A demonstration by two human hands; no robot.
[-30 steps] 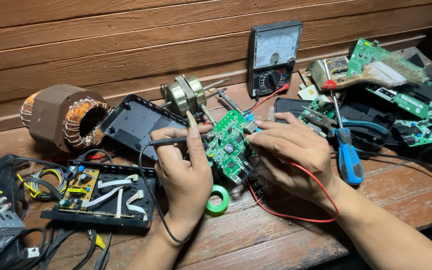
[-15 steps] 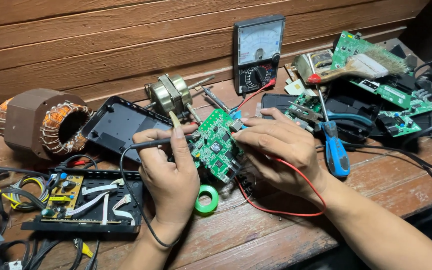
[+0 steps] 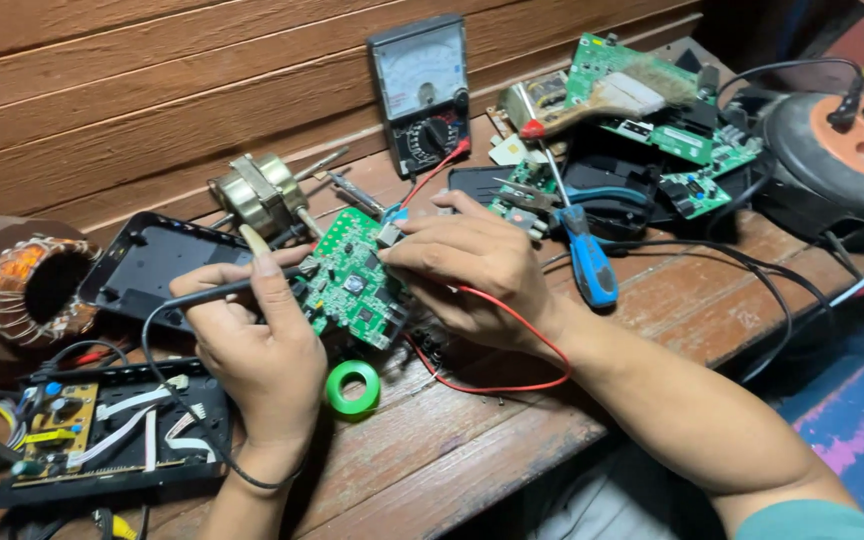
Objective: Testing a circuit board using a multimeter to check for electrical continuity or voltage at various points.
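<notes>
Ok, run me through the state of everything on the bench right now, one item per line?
Left hand: gripping a black probe, tip on the board.
Right hand: holding the red lead against the board's top edge.
Green circuit board: tilted up between both hands.
Meter: propped against the wooden wall.
Green tape roll: flat on the bench.
Blue screwdriver: lying unused.

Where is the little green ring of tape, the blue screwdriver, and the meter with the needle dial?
Green tape ring [image 3: 352, 387]: head view, on its front rim.
Blue-handled screwdriver [image 3: 589, 260]: head view, on its handle.
Black needle-dial meter [image 3: 420, 90]: head view, on its dial face.
</notes>
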